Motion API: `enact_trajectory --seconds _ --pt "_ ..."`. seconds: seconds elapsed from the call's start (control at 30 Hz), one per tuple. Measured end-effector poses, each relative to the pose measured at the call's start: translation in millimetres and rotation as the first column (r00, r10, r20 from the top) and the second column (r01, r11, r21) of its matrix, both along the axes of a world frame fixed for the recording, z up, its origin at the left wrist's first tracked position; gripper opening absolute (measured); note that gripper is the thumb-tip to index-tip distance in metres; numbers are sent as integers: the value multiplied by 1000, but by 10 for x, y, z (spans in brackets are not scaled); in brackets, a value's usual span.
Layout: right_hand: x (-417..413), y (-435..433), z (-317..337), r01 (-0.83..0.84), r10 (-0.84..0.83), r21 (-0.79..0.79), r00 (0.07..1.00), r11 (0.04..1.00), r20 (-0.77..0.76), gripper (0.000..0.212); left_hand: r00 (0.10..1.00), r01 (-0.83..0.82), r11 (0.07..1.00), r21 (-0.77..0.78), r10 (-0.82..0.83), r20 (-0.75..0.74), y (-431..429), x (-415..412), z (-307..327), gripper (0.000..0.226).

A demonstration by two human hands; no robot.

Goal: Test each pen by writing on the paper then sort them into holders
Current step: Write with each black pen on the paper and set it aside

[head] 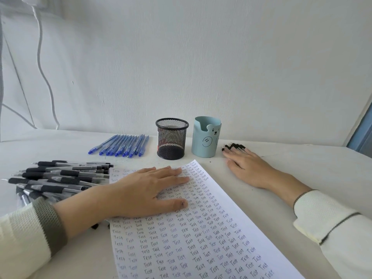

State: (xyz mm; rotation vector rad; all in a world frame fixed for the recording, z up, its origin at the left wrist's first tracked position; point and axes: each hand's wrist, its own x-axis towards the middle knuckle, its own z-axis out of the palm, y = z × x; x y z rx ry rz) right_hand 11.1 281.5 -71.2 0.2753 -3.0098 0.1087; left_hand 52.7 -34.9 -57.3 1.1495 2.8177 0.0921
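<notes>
Hands first: the left hand [145, 190] lies flat on the paper [201, 238] with fingers straight, pressing it down and holding nothing. The right hand [244, 166] rests palm-down on the white surface [302, 168] with fingers extended, their tips lying on a small cluster of black pens [233, 146]; none of them looks gripped. The paper, almost filled with rows of the handwritten word "Test", runs from twelve o'clock down to five o'clock and is cut off by the lower edge. At nine o'clock from the left hand sits the heap of black pens [60, 178], long axes roughly left to right, with the left hand plainly the nearer one. At eleven o'clock lies a neat row of blue pens [124, 146], tips pointing toward seven o'clock. At twelve o'clock stand the mesh holder [172, 137], which looks empty through its wire, and just beside it the pale blue bear holder [206, 137], whose inside is hidden. The small cluster lies just right of the bear holder. Most of each pen there is under the fingers, so their number and direction are hard to tell. Any next pick from that cluster is likely a job for the right hand.
</notes>
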Motion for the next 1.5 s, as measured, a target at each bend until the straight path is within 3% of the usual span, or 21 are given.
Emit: enact_trajectory --seconds 0.2,0.3,0.37,0.47,0.57,0.63,0.7,0.77,0.87,1.0,1.13,1.23,1.33,1.43,1.5 --pt "-8 -45 -34 58 -55 -69 998 996 39 56 1000 9 1000 17 -9 -10 -2 -13 -16 71" --pt "28 -117 -15 -79 32 -169 963 983 -267 31 1000 11 1000 26 -10 -14 -16 10 2 70" --pt "101 -249 48 -228 88 -329 917 916 -390 14 1000 -2 997 82 3 -5 -28 24 17 67" --pt "186 -419 70 -389 267 -469 914 793 -306 9 997 -46 972 232 60 -52 -58 -26 77 53" --pt "252 -505 29 -403 365 -484 914 777 -175 23 962 -151 949 277 206 -182 -235 -267 222 36" --pt "249 -511 -15 -401 394 -469 911 787 -117 25 926 -264 930 257 319 -202 -472 -477 367 19" --pt "237 -519 -38 -400 410 -457 908 795 -82 25 905 -326 922 211 369 -214 -737 -645 495 23" --pt "225 -524 -37 -386 402 -474 913 792 -71 24 914 -349 926 142 370 -164 -956 -758 542 22" --pt "219 -536 -40 -387 399 -480 913 787 -83 20 920 -385 920 68 389 -55 -1135 -820 512 3" --pt "228 -539 -37 -392 404 -469 911 791 -80 21 903 -418 908 40 420 -94 -1206 -910 412 8" --pt "247 -552 -17 -389 402 -466 913 795 -76 20 920 -373 928 -15 368 -134 -1171 -926 371 9" --pt "248 -558 -10 -382 401 -485 913 787 -69 20 930 -296 949 104 311 -194 -1039 -853 375 12" --pt "249 -545 -12 -361 395 -549 917 754 -60 21 956 -63 965 255 131 -263 -697 -613 402 19" --pt "263 -547 8 -349 393 -571 918 743 -50 24 955 166 951 263 -88 -284 -274 -297 319 40" --pt "265 -546 23 -370 403 -534 913 760 -60 24 938 265 934 240 -192 -287 -103 -151 202 41"
